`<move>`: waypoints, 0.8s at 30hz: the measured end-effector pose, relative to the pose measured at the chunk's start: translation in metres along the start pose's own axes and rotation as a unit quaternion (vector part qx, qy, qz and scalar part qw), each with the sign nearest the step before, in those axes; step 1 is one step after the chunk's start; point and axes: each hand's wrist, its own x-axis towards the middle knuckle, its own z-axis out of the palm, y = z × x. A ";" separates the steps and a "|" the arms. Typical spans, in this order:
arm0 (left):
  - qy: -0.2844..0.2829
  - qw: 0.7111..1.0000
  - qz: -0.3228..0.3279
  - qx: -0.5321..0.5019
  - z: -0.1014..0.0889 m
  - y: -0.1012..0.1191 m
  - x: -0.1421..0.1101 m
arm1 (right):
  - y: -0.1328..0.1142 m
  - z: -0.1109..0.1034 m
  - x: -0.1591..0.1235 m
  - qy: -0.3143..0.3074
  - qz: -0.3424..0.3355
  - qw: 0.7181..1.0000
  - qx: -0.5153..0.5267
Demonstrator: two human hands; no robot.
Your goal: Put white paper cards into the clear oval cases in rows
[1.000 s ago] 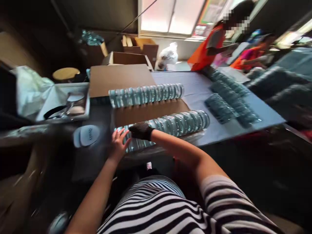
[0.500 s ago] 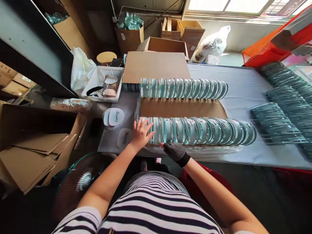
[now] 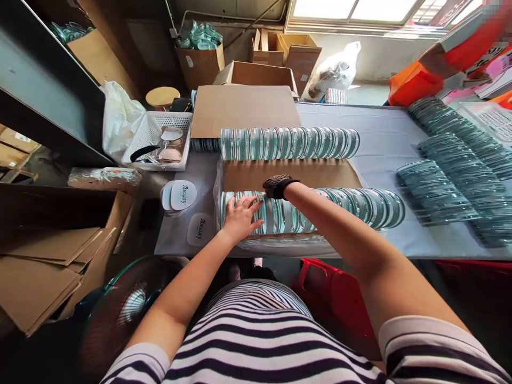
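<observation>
Bright windows (image 3: pixel 356 9) (closed, apparently) top a pale wall (image 3: pixel 374 58).

Right hand (image 3: pixel 276 186) now farther forward

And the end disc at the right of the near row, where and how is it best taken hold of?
Probably pinch the upper rim of the end disc with the fingers, coming from above on the right: the near row lies lengthwise with discs on edge, and its right end is exposed.
</observation>
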 end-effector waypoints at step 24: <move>-0.005 0.997 -0.005 0.073 -0.006 0.006 -0.001 | -0.030 0.069 -0.060 0.178 0.087 0.974 0.109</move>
